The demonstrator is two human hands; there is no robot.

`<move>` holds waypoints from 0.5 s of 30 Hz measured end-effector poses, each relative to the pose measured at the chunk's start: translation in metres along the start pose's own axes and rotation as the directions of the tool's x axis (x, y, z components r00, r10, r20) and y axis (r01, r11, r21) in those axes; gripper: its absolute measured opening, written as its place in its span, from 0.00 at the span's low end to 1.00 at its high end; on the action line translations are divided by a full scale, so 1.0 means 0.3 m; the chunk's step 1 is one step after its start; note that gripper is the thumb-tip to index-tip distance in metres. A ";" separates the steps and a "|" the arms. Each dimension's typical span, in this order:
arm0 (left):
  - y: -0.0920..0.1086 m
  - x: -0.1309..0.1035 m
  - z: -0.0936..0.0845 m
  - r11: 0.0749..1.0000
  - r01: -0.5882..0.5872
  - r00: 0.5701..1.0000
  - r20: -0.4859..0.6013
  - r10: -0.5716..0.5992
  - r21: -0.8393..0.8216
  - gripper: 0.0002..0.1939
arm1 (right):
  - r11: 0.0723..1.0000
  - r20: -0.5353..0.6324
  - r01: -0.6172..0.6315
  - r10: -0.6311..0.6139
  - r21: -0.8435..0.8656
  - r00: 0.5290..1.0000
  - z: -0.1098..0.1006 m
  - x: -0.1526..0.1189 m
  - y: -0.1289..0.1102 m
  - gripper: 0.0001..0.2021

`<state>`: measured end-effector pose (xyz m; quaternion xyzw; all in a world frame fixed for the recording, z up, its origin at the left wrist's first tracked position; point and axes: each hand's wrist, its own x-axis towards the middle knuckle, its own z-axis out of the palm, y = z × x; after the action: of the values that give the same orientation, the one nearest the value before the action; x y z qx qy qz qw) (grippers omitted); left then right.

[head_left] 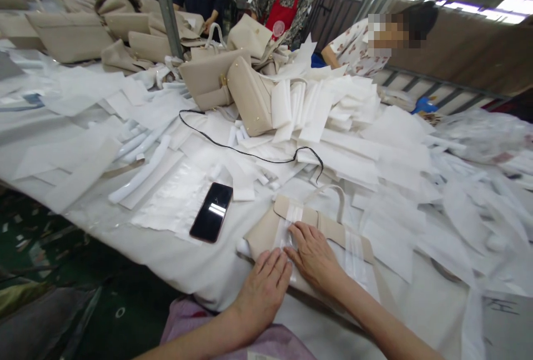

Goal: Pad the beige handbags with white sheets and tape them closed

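A beige handbag (258, 232) lies flat on the white-covered table, its handle (340, 204) arching out on the far side. Clear plastic film (353, 251) wraps bands of its front. My left hand (266, 279) rests on the bag's near left part, fingers extended and close together. Just beside it, my right hand (314, 254) lies flat on the bag's front, fingertips on the plastic film over the flap. Neither hand grips the bag; both press on its surface. The underside of the bag is hidden.
A phone (211, 213) lies left of the bag. Beyond it a black cord (250, 154) crosses white paper sheets (325, 115). More beige handbags (250, 96) are heaped at the back, near a metal post (166, 10). Several people (287, 4) stand across the table.
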<state>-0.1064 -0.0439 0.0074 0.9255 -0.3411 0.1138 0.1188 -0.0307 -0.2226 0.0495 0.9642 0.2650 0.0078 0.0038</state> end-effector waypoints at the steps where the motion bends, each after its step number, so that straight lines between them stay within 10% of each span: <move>1: -0.003 0.000 -0.003 1.000 0.000 1.000 0.014 0.000 -0.009 0.21 | 1.000 -0.009 -0.005 0.005 -0.012 1.000 0.007 -0.005 -0.004 0.18; 9: -0.017 -0.002 -0.023 1.000 -0.010 1.000 0.019 0.011 -0.020 0.21 | 0.981 -0.070 -0.009 0.023 0.191 0.997 0.009 -0.020 0.024 0.15; 15: -0.026 -0.017 -0.010 0.999 -0.044 0.999 -0.006 0.044 -0.006 0.23 | 0.904 -0.351 -0.034 0.200 0.427 0.915 -0.047 -0.122 0.034 0.14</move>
<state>-0.1055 -0.0342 0.0077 0.9171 -0.3614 0.1180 0.1199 -0.0572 -0.2500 0.0633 0.9368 0.1967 0.1419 -0.2522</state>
